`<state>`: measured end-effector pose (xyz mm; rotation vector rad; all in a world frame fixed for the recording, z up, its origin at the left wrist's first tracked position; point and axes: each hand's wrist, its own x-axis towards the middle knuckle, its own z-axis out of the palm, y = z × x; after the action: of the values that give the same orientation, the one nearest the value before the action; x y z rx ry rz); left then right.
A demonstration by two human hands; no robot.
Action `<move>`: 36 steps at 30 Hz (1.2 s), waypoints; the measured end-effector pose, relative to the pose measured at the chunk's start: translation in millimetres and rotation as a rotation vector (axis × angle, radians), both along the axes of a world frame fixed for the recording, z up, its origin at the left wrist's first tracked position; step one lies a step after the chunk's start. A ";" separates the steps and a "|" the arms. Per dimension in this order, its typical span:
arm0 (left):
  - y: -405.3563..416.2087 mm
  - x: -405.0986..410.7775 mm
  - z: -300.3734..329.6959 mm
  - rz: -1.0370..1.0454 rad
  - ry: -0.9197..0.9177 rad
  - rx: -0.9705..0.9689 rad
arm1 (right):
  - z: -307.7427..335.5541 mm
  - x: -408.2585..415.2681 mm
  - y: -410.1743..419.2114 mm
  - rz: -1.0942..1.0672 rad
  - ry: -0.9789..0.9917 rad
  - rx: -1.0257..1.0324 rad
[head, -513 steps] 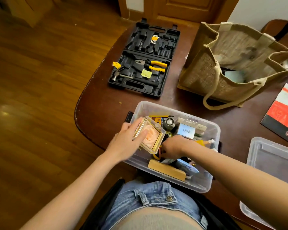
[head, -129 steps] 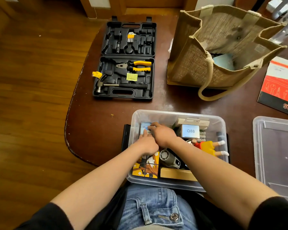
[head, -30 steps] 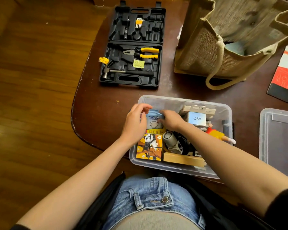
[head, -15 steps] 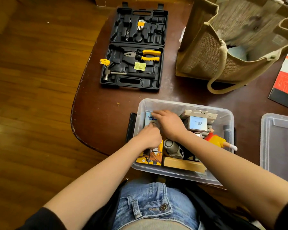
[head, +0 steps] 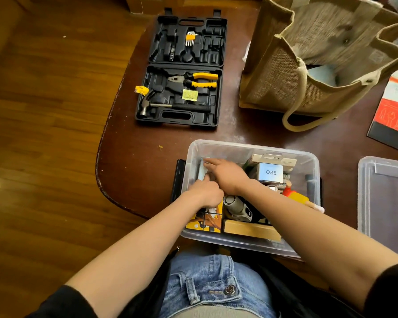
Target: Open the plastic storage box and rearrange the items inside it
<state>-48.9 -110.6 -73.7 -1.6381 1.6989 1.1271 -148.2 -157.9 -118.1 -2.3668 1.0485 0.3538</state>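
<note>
The clear plastic storage box stands open at the table's near edge, in front of my lap. Both my hands are inside its far-left corner. A light-blue packet stands on edge against the left wall. My left hand is curled and pinches the packet's lower part. My right hand lies over it with fingers stretched to its top edge. Also inside are a Q88 box, an orange doll, a grey round device, a wooden block and an orange picture box.
The box's clear lid lies to the right. An open black tool case with pliers and a hammer sits at the far left. A jute bag stands far right, a red booklet beside it. The table edge curves off left.
One second ago both hands held the blue packet above the contents. It has since gone down into the far-left corner and stands against the wall, with my hands lower and further left.
</note>
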 end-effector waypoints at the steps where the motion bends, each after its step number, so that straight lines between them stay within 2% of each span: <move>1: -1.1 -0.4 1.2 0.005 -0.004 0.026 | -0.2 0.2 0.6 -0.021 0.015 0.047; 4: -3.5 -1.8 5.0 0.000 0.001 0.105 | 8.7 1.8 -3.0 -0.136 -0.040 0.245; 6: -3.7 0.1 3.5 -0.020 0.001 0.099 | 23.2 -1.1 -3.1 -0.249 -0.133 0.292; 11: 0.5 2.5 -2.5 -0.100 -0.009 -0.022 | 70.8 -55.6 10.5 -0.445 -0.284 0.217; 13: 1.3 2.1 -3.7 -0.116 0.009 -0.039 | 85.8 -89.4 18.7 -0.539 -0.241 0.149; 15: -0.6 0.4 -2.6 -0.104 0.026 -0.049 | 95.7 -119.2 26.7 -0.602 -0.080 0.047; 19: -4.3 -9.4 5.0 0.020 0.029 -0.059 | 101.4 -147.0 37.5 -0.512 0.312 0.002; 22: -4.7 -20.4 12.1 0.170 0.072 -0.186 | 102.2 -148.9 36.6 -0.423 0.427 0.067; 26: -4.0 -36.6 21.0 0.239 0.177 -0.383 | 107.1 -145.1 35.0 -0.344 0.463 0.211; 28: -3.6 -45.5 24.2 0.250 0.258 -0.434 | 105.8 -139.8 43.7 -0.302 0.476 0.126; 31: -3.1 -58.9 28.0 0.258 0.351 -0.437 | 100.8 -132.7 56.7 -0.260 0.456 -0.026; 36: -1.5 -70.1 29.9 0.282 0.440 -0.400 | 106.6 -140.1 47.0 -0.270 0.472 0.014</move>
<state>-119.0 -112.2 -43.8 -2.0351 2.1246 1.4351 -288.3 -110.9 -11.4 -2.1367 1.5496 0.8385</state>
